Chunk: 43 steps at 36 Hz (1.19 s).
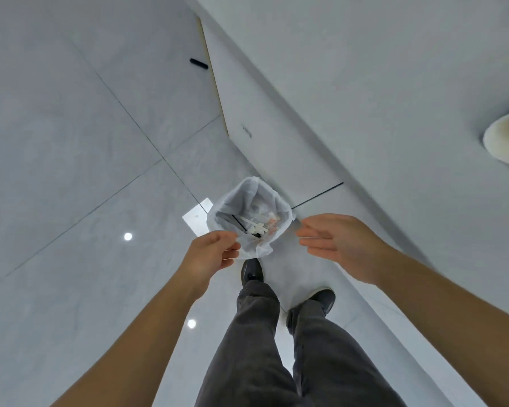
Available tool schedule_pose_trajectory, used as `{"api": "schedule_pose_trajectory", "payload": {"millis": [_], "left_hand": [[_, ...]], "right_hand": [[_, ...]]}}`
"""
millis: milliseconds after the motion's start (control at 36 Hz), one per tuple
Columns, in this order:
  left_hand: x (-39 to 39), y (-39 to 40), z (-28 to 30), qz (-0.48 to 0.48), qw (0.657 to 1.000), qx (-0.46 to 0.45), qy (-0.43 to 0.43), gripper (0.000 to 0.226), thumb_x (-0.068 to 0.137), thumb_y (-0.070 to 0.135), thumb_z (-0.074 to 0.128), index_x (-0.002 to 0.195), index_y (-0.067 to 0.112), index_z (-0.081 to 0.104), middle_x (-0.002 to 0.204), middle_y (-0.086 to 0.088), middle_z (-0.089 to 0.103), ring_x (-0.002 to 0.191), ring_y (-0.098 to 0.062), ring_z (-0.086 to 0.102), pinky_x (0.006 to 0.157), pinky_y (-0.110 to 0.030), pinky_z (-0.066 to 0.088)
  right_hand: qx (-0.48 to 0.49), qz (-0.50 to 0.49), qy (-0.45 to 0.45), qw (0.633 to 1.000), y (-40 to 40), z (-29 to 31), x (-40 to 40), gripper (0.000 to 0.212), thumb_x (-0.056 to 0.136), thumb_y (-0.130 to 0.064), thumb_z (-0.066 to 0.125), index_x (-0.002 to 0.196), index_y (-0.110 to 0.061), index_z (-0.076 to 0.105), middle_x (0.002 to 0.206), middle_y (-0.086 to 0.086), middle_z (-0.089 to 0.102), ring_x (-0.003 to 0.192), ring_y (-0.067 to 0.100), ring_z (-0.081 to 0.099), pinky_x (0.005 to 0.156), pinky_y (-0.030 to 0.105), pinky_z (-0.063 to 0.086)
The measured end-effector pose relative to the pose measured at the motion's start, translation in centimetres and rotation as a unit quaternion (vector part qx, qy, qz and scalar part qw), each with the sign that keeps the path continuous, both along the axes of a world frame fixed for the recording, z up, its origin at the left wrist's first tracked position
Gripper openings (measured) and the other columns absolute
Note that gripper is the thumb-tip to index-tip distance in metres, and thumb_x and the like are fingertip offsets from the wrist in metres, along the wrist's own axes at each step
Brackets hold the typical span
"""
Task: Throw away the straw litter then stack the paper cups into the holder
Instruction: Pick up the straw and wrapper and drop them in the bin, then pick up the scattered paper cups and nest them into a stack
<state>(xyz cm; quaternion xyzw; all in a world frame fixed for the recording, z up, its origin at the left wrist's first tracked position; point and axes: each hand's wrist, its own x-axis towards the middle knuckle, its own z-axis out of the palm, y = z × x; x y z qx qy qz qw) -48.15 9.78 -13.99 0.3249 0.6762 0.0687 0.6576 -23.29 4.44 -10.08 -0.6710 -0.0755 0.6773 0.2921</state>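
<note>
A small bin with a white liner (276, 198) stands on the floor just ahead of my feet. Inside lies straw litter (257, 224): white wrappers, a black straw and some orange bits. My left hand (210, 254) hovers at the bin's near-left rim, fingers loosely curled, with nothing visible in them. To the right of the bin, my right hand (335, 245) is held flat, fingers stretched toward the rim and holding nothing. A paper cup (507, 141) stands on the white counter (394, 83) at the far right edge, partly cut off.
The white cabinet front (265, 118) runs diagonally beside the bin, with a black handle (199, 63) further along. My dark shoes (252, 271) and trouser legs are directly behind the bin. Glossy grey floor tiles (71, 142) spread to the left.
</note>
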Motion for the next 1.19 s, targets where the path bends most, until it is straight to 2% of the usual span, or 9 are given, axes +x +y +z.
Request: {"api": "schedule_pose_trajectory", "payload": {"millis": [83, 250, 333, 417, 500, 556, 639, 833, 1194], "left_hand": [[0.3, 0.7, 2.4, -0.009, 1.0, 0.021, -0.011, 0.016, 0.095, 0.027, 0.061, 0.099, 0.014, 0.07, 0.099, -0.009, 0.074, 0.094, -0.026, 0.071, 0.081, -0.031, 0.058], [1.4, 2.1, 7.1, -0.049, 0.996, 0.065, -0.044, 0.014, 0.094, 0.028, 0.063, 0.092, 0.018, 0.072, 0.097, -0.009, 0.075, 0.096, -0.027, 0.071, 0.068, -0.022, 0.056], [2.0, 2.7, 9.2, -0.076, 0.992, 0.087, -0.056, 0.013, 0.093, 0.025, 0.063, 0.09, 0.018, 0.073, 0.1, -0.014, 0.074, 0.097, -0.03, 0.071, 0.067, -0.022, 0.055], [3.3, 3.4, 11.1, -0.094, 0.987, 0.109, -0.065, 0.016, 0.092, 0.022, 0.064, 0.081, 0.021, 0.074, 0.099, -0.015, 0.074, 0.095, -0.03, 0.07, 0.068, -0.024, 0.056], [5.3, 4.1, 12.5, -0.11, 0.983, 0.12, -0.08, 0.014, 0.093, 0.024, 0.063, 0.085, 0.024, 0.075, 0.091, -0.005, 0.076, 0.09, -0.024, 0.071, 0.062, -0.019, 0.055], [7.1, 4.6, 13.6, -0.125, 0.979, 0.127, -0.101, 0.011, 0.093, 0.024, 0.064, 0.091, 0.022, 0.075, 0.094, -0.005, 0.076, 0.091, -0.023, 0.071, 0.07, -0.025, 0.057], [9.4, 5.2, 14.6, -0.144, 0.973, 0.136, -0.119, 0.012, 0.092, 0.02, 0.065, 0.095, 0.018, 0.076, 0.093, -0.006, 0.077, 0.089, -0.024, 0.071, 0.084, -0.036, 0.057], [15.3, 5.3, 17.3, -0.19, 0.957, 0.155, -0.154, 0.012, 0.091, 0.019, 0.066, 0.092, 0.021, 0.077, 0.085, -0.001, 0.079, 0.081, -0.017, 0.073, 0.075, -0.03, 0.055], [27.3, 4.5, 21.8, -0.241, 0.934, 0.208, -0.163, 0.012, 0.093, 0.019, 0.064, 0.096, 0.02, 0.076, 0.094, -0.007, 0.077, 0.086, -0.022, 0.072, 0.076, -0.031, 0.056]], "right_hand": [[0.029, -0.018, -0.002, 0.999, -0.8, 2.6, 0.4, 0.01, 0.091, -0.02, 0.066, 0.095, -0.014, 0.072, 0.091, 0.004, 0.08, 0.086, 0.016, 0.076, 0.068, 0.023, 0.056], [0.073, -0.068, -0.013, 0.995, -3.2, 7.3, 1.4, 0.014, 0.094, -0.016, 0.061, 0.104, -0.014, 0.07, 0.097, 0.001, 0.079, 0.093, 0.016, 0.075, 0.074, 0.024, 0.059], [0.098, -0.092, -0.043, 0.99, -3.8, 9.8, 2.5, 0.015, 0.093, -0.017, 0.062, 0.105, -0.014, 0.07, 0.101, 0.001, 0.079, 0.095, 0.017, 0.074, 0.082, 0.03, 0.058], [0.119, -0.126, -0.069, 0.983, -4.4, 12.2, 3.9, 0.017, 0.093, -0.016, 0.062, 0.108, -0.013, 0.07, 0.103, 0.003, 0.078, 0.096, 0.019, 0.074, 0.082, 0.031, 0.058], [0.136, -0.149, -0.086, 0.976, -5.4, 14.3, 5.2, 0.017, 0.093, -0.018, 0.063, 0.108, -0.013, 0.07, 0.103, 0.003, 0.078, 0.096, 0.019, 0.074, 0.082, 0.032, 0.058], [0.152, -0.173, -0.097, 0.968, -6.4, 15.6, 6.3, 0.018, 0.092, -0.019, 0.063, 0.108, -0.014, 0.07, 0.103, 0.001, 0.078, 0.096, 0.019, 0.074, 0.081, 0.031, 0.059], [0.17, -0.204, -0.107, 0.958, -7.6, 16.9, 7.8, 0.018, 0.092, -0.019, 0.063, 0.108, -0.015, 0.069, 0.103, 0.001, 0.078, 0.095, 0.019, 0.074, 0.075, 0.027, 0.061], [0.192, -0.269, -0.117, 0.937, -9.9, 18.8, 11.5, 0.017, 0.091, -0.017, 0.063, 0.107, -0.013, 0.07, 0.102, 0.003, 0.078, 0.094, 0.021, 0.075, 0.073, 0.028, 0.062], [0.196, -0.317, -0.161, 0.914, -13.1, 20.9, 20.0, 0.014, 0.091, -0.02, 0.067, 0.102, -0.016, 0.073, 0.108, 0.004, 0.074, 0.099, 0.022, 0.072, 0.087, 0.036, 0.057]]}}
